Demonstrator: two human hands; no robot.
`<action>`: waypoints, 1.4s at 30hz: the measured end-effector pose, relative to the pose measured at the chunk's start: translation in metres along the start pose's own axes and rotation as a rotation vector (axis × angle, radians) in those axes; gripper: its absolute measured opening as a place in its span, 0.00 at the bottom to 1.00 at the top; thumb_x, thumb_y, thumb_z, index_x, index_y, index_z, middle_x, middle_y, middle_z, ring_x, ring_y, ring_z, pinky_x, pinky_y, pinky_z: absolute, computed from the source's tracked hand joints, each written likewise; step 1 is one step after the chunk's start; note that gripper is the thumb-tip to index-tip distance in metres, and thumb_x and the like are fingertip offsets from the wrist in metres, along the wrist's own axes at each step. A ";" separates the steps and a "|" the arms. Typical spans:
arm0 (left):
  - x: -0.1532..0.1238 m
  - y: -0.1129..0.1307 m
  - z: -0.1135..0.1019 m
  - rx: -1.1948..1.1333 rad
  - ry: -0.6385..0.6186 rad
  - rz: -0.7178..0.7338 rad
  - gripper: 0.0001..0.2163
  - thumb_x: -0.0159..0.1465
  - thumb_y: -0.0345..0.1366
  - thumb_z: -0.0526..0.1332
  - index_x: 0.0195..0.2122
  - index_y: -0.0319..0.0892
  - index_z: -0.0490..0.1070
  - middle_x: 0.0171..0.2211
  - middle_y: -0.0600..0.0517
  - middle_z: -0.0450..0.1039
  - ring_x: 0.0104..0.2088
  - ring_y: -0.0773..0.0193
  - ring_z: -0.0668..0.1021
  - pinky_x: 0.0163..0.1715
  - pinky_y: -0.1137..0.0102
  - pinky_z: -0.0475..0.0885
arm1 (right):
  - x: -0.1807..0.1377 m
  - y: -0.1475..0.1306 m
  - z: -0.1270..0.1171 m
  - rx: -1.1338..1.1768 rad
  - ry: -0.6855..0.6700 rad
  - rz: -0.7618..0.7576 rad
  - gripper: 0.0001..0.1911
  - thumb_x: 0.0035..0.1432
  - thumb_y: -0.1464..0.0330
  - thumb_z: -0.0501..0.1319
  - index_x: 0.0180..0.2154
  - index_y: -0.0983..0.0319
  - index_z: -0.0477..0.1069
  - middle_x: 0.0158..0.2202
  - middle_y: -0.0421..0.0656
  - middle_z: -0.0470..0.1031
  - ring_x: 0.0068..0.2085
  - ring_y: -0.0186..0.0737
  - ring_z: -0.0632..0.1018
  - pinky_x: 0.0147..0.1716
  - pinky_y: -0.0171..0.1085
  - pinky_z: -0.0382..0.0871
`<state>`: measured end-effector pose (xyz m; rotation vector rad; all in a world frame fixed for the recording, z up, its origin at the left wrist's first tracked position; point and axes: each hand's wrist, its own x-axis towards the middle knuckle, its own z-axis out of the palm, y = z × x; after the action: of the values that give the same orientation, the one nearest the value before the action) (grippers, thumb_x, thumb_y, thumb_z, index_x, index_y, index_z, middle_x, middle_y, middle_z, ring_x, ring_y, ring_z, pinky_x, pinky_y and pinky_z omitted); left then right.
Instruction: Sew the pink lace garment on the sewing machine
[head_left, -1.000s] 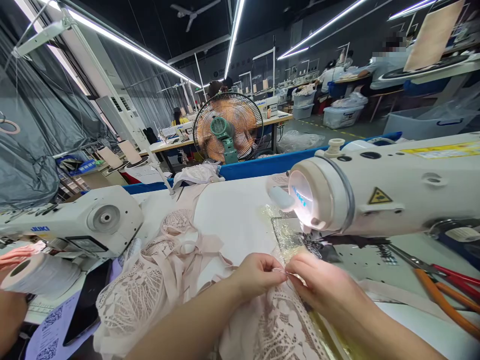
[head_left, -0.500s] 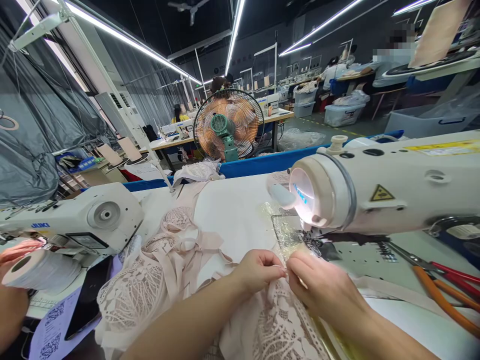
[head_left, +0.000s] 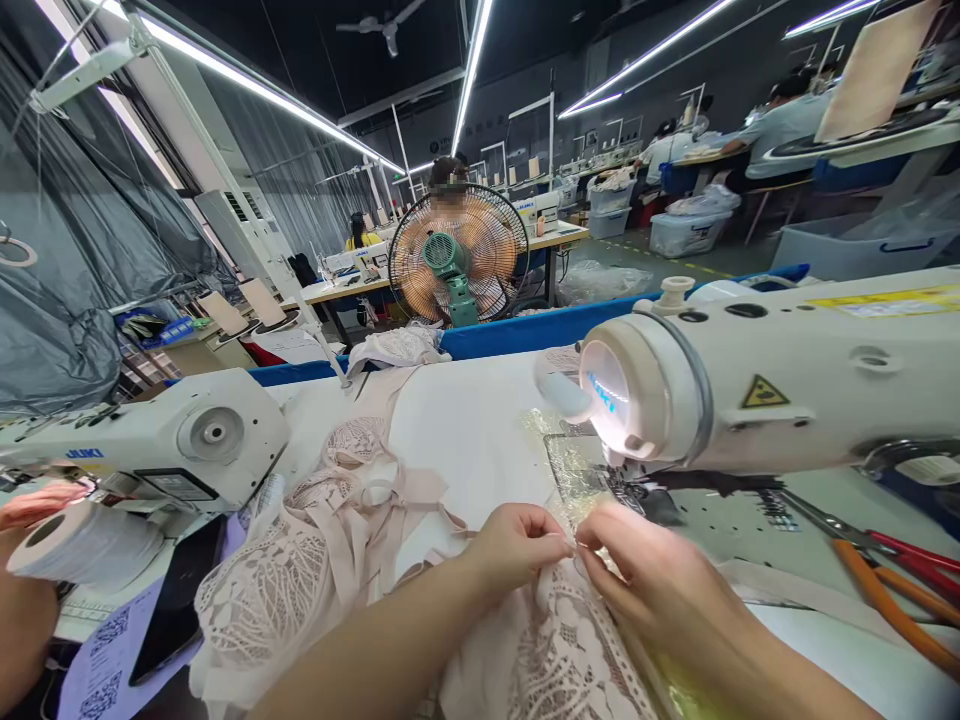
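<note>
My left hand [head_left: 517, 545] and my right hand [head_left: 637, 560] meet in front of the sewing machine [head_left: 750, 370], fingertips pinched close together. Between them they grip the upper edge of a pale pink lace garment [head_left: 570, 640], which hangs down toward me. The exact bit of edge under the fingertips is partly covered. Just beyond my hands are the machine's lit needle area and a clear, yellowish plastic sheet [head_left: 574, 475] on the bed. More pale lace pieces with straps [head_left: 292, 540] lie heaped to the left of my left arm.
Orange-handled scissors [head_left: 862, 580] and a red-handled tool [head_left: 915, 560] lie at the right. On the left are a second sewing machine [head_left: 187, 430], a white thread cone [head_left: 86, 545], a dark phone [head_left: 176, 600] and a co-worker's hand [head_left: 41, 503]. A fan [head_left: 457, 255] stands beyond the table.
My right hand has turned slightly, its fingers lifting a little at the garment's edge. The left hand stays nearly in place, and both keep their pinch.
</note>
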<state>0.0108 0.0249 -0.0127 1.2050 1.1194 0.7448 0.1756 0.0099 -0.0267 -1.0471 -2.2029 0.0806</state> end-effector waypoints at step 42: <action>-0.003 0.009 -0.004 -0.004 -0.061 -0.062 0.07 0.43 0.35 0.62 0.20 0.37 0.69 0.15 0.57 0.60 0.19 0.72 0.60 0.21 0.73 0.51 | -0.014 0.029 0.000 0.254 -0.313 0.018 0.09 0.54 0.75 0.51 0.28 0.60 0.66 0.25 0.40 0.67 0.26 0.38 0.67 0.25 0.34 0.56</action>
<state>0.0072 0.0255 -0.0029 1.1773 1.0997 0.6585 0.2006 0.0195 -0.0436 -0.9614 -2.3802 0.5509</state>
